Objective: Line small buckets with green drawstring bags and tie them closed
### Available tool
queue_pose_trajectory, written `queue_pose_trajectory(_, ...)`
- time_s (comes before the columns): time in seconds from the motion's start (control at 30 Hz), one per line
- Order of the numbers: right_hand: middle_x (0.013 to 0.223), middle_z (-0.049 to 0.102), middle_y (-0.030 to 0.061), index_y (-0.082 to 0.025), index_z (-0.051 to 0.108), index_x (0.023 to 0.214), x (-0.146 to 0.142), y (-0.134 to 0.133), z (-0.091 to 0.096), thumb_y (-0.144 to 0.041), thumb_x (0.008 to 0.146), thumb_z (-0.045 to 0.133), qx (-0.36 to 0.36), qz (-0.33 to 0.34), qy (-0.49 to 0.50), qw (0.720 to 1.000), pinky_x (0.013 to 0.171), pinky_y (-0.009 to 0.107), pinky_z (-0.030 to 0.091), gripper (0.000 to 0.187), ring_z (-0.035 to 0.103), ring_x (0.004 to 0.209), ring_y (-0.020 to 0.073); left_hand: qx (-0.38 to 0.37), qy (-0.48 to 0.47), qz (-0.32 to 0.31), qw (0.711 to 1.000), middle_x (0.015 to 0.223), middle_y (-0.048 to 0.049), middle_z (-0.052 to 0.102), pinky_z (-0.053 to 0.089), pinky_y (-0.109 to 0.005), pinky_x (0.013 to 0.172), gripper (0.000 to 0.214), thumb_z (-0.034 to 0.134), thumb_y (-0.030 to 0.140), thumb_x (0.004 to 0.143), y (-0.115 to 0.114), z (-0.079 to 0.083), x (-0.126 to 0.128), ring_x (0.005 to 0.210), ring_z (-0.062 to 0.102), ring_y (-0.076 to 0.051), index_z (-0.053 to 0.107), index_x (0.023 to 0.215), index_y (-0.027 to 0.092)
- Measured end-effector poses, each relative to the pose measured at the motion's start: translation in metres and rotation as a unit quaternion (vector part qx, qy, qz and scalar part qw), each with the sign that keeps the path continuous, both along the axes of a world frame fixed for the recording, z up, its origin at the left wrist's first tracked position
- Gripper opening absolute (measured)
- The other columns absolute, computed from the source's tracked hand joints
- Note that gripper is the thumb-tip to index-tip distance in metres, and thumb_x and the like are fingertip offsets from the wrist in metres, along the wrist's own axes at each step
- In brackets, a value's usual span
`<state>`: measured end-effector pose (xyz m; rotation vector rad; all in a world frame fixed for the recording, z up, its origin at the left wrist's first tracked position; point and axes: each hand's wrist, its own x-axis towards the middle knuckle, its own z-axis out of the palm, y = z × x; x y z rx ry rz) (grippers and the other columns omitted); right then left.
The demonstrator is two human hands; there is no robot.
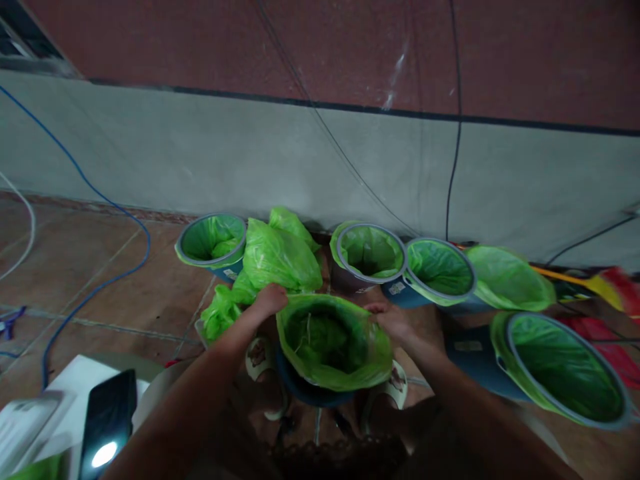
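Observation:
A dark blue bin (313,393) stands on the floor between my feet, lined with a green plastic bag (334,343) whose edge folds over the rim. My left hand (270,300) grips the bag's edge at the bin's far left rim, fingers closed on the plastic. My right hand (389,319) holds the bag's edge at the far right rim, fingers curled on it. Both forearms reach forward from the bottom of the view.
Several more bins with green liners stand along the grey wall: one (213,241) at left, two (370,253) (440,272) in the middle, one (565,367) at right. Filled green bags (280,257) lie behind the near bin. A phone (107,420) lies lower left; a blue cable (100,287) crosses the floor.

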<state>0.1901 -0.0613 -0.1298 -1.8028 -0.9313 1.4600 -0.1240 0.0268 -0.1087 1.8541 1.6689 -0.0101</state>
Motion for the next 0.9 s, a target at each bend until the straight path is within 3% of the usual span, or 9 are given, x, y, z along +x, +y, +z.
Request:
queue_pose_trajectory(0.2,0.066,0.066,-0.0009,-0.017,0.069,0.075,0.009,-0.002,0.047,-0.018,0.050,0.069,0.061,-0.002,0.066,0.996,0.056,0.025,0.043,0.025,0.056,0.057,0.0125,0.020,0.007,-0.040,0.999,0.057,-0.0006,0.058,0.039,-0.025,0.061,0.021,0.048,0.010,0.063,-0.016,0.038,-0.012,0.065,0.057,-0.017,0.068,0.066,0.016)
queue_pose_trajectory(0.37,0.080,0.070,0.0019,-0.016,0.070,0.091,0.016,-0.016,0.078,-0.024,0.057,0.077,0.010,0.156,0.168,0.973,0.063,0.024,0.046,0.036,0.061,0.068,0.0132,-0.005,-0.132,0.003,0.991,0.065,0.0002,0.064,0.043,-0.023,0.061,0.027,0.047,0.014,0.068,-0.018,0.053,-0.022,0.065,0.058,-0.015,0.071,0.078,0.015)
queue_pose_trajectory(0.5,0.099,0.072,0.0052,-0.018,0.068,0.104,0.013,-0.022,0.065,-0.029,0.062,0.078,-0.017,0.245,0.155,0.957,0.081,0.031,0.051,0.045,0.065,0.089,0.0197,0.043,-0.108,0.052,0.992,0.097,-0.0077,0.071,0.048,-0.026,0.079,0.036,0.046,0.020,0.078,-0.013,0.044,-0.006,0.090,0.065,-0.020,0.068,0.105,0.012)
queue_pose_trajectory(0.63,0.112,0.070,0.0094,-0.020,0.070,0.107,0.004,-0.017,0.042,-0.041,0.068,0.077,0.004,0.185,0.009,0.983,0.095,0.039,0.047,0.045,0.061,0.109,0.0274,0.051,0.001,0.054,0.997,0.128,-0.0206,0.059,0.043,-0.033,0.097,0.065,0.060,0.039,0.080,-0.016,0.029,0.009,0.119,0.056,-0.030,0.046,0.134,0.007)
queue_pose_trajectory(0.73,0.112,0.069,0.0094,-0.021,0.072,0.107,-0.004,-0.009,0.030,-0.050,0.073,0.072,-0.004,0.149,-0.044,0.988,0.096,0.039,0.048,0.044,0.061,0.110,0.0279,-0.004,0.018,0.047,0.999,0.126,-0.0239,0.060,0.045,-0.036,0.093,0.076,0.066,0.050,0.076,-0.023,0.022,0.007,0.116,0.058,-0.034,0.044,0.134,0.006)
queue_pose_trajectory(0.83,0.088,0.072,0.0071,-0.021,0.076,0.090,-0.007,-0.001,0.018,-0.050,0.075,0.069,0.005,0.140,-0.055,0.989,0.081,0.035,0.053,0.034,0.066,0.091,0.0244,-0.033,0.027,0.040,0.998,0.114,-0.0211,0.066,0.048,-0.035,0.083,0.070,0.073,0.045,0.069,-0.030,0.018,0.001,0.105,0.063,-0.035,0.052,0.125,0.008)
queue_pose_trajectory(0.9,0.068,0.068,0.0038,-0.019,0.074,0.073,-0.007,0.003,0.009,-0.046,0.072,0.071,0.029,0.148,-0.068,0.986,0.067,0.030,0.052,0.026,0.064,0.071,0.0196,-0.039,0.016,-0.001,0.999,0.105,-0.0160,0.069,0.048,-0.032,0.079,0.054,0.073,0.037,0.068,-0.034,0.016,0.000,0.100,0.065,-0.033,0.061,0.114,0.011)
